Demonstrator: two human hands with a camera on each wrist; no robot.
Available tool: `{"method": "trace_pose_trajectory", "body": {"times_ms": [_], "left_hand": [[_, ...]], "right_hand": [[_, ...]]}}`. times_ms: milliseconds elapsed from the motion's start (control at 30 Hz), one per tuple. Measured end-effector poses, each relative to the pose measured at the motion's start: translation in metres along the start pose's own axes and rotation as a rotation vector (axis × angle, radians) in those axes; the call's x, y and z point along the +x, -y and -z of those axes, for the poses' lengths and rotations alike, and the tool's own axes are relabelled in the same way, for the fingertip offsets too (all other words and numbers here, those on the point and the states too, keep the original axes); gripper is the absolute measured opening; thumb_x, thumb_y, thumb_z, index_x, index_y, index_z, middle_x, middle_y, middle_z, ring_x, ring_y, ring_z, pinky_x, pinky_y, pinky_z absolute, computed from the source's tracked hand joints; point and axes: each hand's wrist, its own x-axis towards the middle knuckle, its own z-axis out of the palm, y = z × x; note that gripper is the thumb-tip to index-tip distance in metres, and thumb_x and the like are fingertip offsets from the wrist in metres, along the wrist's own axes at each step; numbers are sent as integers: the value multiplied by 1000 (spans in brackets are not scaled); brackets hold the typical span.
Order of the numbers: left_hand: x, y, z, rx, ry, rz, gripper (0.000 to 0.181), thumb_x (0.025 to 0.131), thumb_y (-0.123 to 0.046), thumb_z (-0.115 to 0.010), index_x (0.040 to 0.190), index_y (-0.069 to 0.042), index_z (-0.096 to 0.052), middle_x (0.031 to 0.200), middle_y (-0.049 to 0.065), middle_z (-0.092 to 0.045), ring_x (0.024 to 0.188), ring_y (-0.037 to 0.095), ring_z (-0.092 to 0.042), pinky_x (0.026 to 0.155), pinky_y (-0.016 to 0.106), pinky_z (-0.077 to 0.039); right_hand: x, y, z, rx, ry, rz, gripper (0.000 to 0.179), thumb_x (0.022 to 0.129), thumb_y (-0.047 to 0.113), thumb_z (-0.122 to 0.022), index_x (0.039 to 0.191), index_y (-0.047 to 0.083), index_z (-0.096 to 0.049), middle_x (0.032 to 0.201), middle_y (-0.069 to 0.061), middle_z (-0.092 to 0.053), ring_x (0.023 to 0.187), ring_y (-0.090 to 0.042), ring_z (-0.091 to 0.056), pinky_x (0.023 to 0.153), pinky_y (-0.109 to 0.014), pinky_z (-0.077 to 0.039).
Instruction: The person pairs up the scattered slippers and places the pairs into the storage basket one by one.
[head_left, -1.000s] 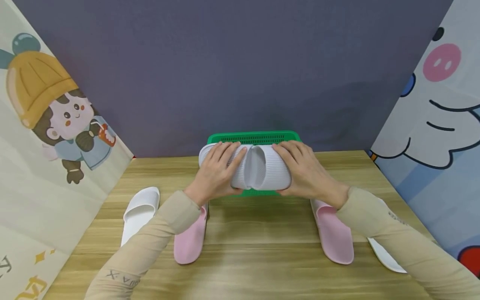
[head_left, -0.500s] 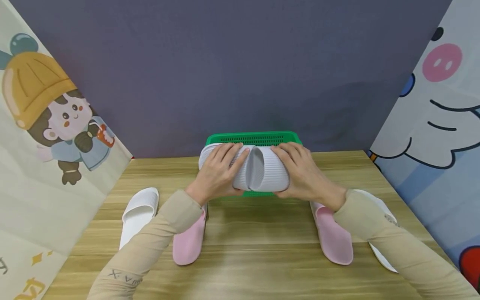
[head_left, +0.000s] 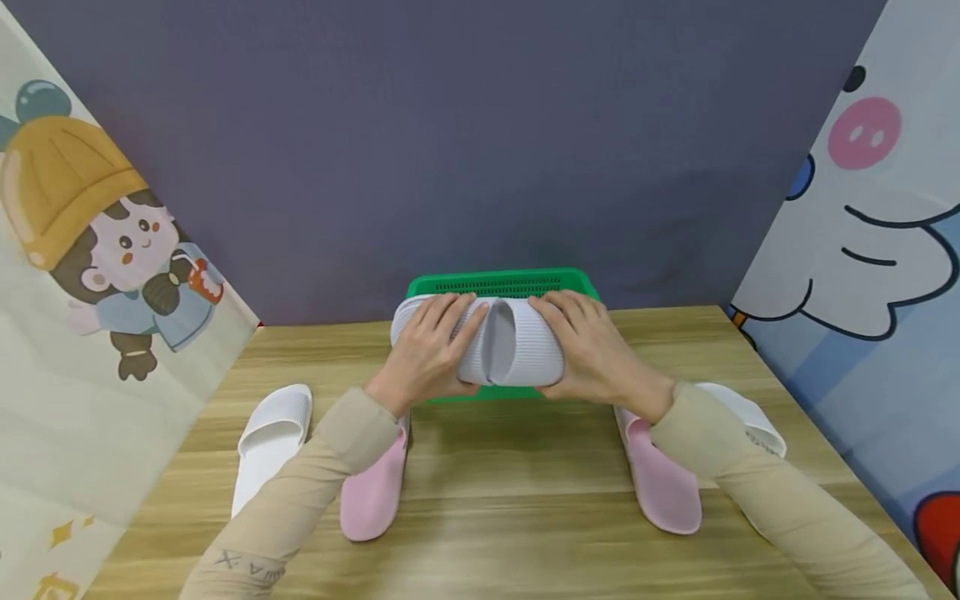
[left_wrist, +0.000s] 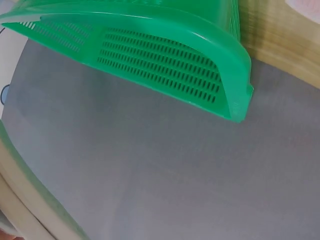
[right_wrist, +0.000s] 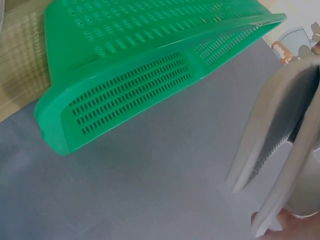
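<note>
A pair of white ribbed slippers (head_left: 536, 346) is held up in front of the green basket (head_left: 502, 276), toe to heel arrangement hard to tell. My left hand (head_left: 427, 350) grips the left end, fingers over the top and thumb below. On the right end, my right hand (head_left: 596, 350) grips in the same way. The right wrist view shows the slippers (right_wrist: 265, 125) side-on at the right, with fingertips at their lower end. Only a pale slipper edge (left_wrist: 30, 185) enters the left wrist view, at lower left. The hands hide part of the basket.
A white slipper (head_left: 266, 458) and a pink slipper (head_left: 375, 492) lie on the wooden table (head_left: 517, 533) at left. Another pink slipper (head_left: 663, 492) and white slipper (head_left: 738, 408) lie at right, partly under the right arm. A grey wall (head_left: 480, 142) stands behind the basket.
Both hands keep their grip on the slippers and draw slightly closer together. The right forearm has shifted left, uncovering more of the right white slipper. The whole head view has shifted a little.
</note>
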Motion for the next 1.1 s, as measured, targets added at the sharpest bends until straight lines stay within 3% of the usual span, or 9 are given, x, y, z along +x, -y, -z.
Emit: {"method": "trace_pose_trajectory", "body": {"times_ms": [167,400,600,733,833,900,1000,1033,1100], "left_hand": [[0,2,2,-47,49,27,106,50,-66,-70,134,-6,-43,127,17,-50,113,33,-49,102,43,-40],[-1,3,9,-117,146,42,108,57,-63,-72,140,-6,-34,140,18,-38,127,34,-38,111,43,-28],[-12,-3,15,-154,121,64,89,64,-50,-76,132,-2,-44,139,19,-40,128,33,-38,110,41,-30],[-25,-11,22,-201,108,134,77,67,-37,-78,128,-1,-48,135,19,-44,125,33,-41,108,41,-33],[-39,-17,28,-306,89,244,66,69,-28,-76,124,0,-53,130,17,-50,121,31,-47,104,40,-39],[-49,-20,31,-397,70,344,57,71,-23,-74,121,0,-56,125,15,-55,115,28,-53,93,36,-48],[-60,-18,33,-547,49,538,47,75,-16,-70,118,-1,-59,121,12,-59,76,19,-63,70,30,-53],[-63,-16,32,-587,45,609,44,76,-15,-69,117,-2,-60,121,12,-60,71,17,-62,67,29,-52],[-68,-9,29,-677,46,757,41,78,-13,-68,117,-3,-61,120,12,-61,71,19,-64,74,32,-53]], "right_hand": [[2,-3,2,23,7,3,112,40,40,-87,133,1,-38,124,-19,-47,116,-34,-45,99,-50,-39],[2,-7,2,57,13,-21,112,41,38,-87,134,0,-37,126,-21,-44,115,-33,-45,89,-49,-48],[-4,-15,2,49,56,-99,111,44,38,-87,136,2,-36,127,-21,-43,114,-36,-45,87,-52,-48],[-11,-19,5,47,85,-158,112,45,35,-87,137,2,-33,129,-23,-40,116,-39,-42,83,-55,-48],[-18,-21,6,49,103,-201,113,46,34,-87,138,2,-31,129,-25,-39,117,-41,-41,80,-57,-49],[-24,-23,6,48,110,-225,112,46,34,-87,138,1,-31,129,-25,-40,116,-41,-41,78,-57,-50],[-30,-25,5,42,109,-246,112,46,35,-87,137,1,-32,128,-25,-40,114,-40,-42,76,-57,-50],[-32,-26,5,41,108,-250,111,46,34,-87,137,1,-32,128,-25,-41,114,-40,-43,75,-57,-50],[-35,-27,4,41,106,-253,110,46,34,-87,137,1,-33,127,-25,-41,113,-40,-43,74,-57,-50]]}}
